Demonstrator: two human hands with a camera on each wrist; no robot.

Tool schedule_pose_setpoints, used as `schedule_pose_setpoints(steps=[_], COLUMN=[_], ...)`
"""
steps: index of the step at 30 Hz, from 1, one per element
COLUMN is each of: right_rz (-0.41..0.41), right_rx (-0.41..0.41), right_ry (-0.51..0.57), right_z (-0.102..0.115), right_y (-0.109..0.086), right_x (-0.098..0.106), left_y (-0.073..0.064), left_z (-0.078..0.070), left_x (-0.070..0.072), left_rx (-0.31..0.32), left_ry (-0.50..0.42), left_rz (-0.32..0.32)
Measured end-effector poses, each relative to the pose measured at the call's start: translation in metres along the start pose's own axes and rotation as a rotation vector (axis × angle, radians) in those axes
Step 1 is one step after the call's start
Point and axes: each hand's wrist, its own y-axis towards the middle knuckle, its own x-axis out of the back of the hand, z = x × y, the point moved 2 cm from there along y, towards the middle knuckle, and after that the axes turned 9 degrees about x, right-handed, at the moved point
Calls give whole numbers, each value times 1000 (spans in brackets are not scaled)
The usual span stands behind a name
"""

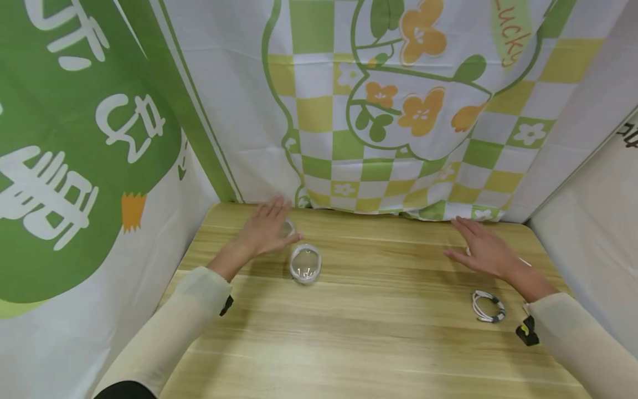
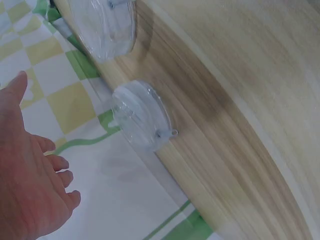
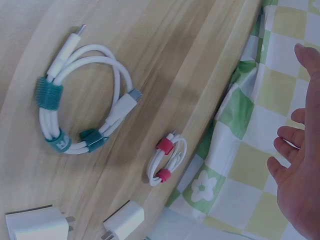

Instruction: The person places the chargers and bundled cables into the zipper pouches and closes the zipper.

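My left hand (image 1: pixel 266 226) hovers over the table's left back part with fingers extended, holding nothing. Under and beside it are two clear round zip cases: a larger case (image 1: pixel 305 264) and a smaller case (image 2: pixel 142 115), partly hidden by the hand in the head view. On the right, my right hand (image 1: pixel 485 249) is held with straight fingers above the table, also holding nothing. Near it lies a coiled white cable (image 3: pixel 50 120) with green ties. A smaller white cable (image 3: pixel 167 160) with red ties and two white plug adapters, one large (image 3: pixel 37 225) and one small (image 3: pixel 125 220), lie close by.
The wooden table (image 1: pixel 349 332) ends at the back against a hanging checked cloth (image 1: pixel 319 111). A green-and-white printed cloth (image 1: pixel 50 138) hangs at the left, and a pale cloth (image 1: pixel 593 221) at the right.
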Motion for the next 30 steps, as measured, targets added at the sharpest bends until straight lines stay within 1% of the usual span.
schedule_pose_setpoints(steps=[4, 8, 14, 16, 19, 22, 25, 30], right_rz=[-20, -31, -41, -24, 28, 84, 95, 114], right_rx=[40, 69, 109, 101, 80, 68, 68, 59], right_ry=[-17, -23, -6, 10, 19, 24, 27, 78], right_z=[1, 0, -1, -1, 0, 1, 3, 3], right_y=[-3, -9, -20, -25, -31, -37, -43, -50], right_x=[-1, -3, -5, -6, -8, -9, -9, -10], left_y=[-3, -8, -16, -19, -22, -27, -31, -36], left_z=[-5, -11, -22, -26, -31, -34, -37, -42], left_x=[-3, -7, -13, -16, -20, -24, -28, -34], left_rx=[-23, -44, -72, -71, -77, -83, -92, -101], left_ry=[16, -1, -19, -17, -23, -53, -90, -134], left_rz=[8, 13, -5, -9, -19, -24, -30, -48])
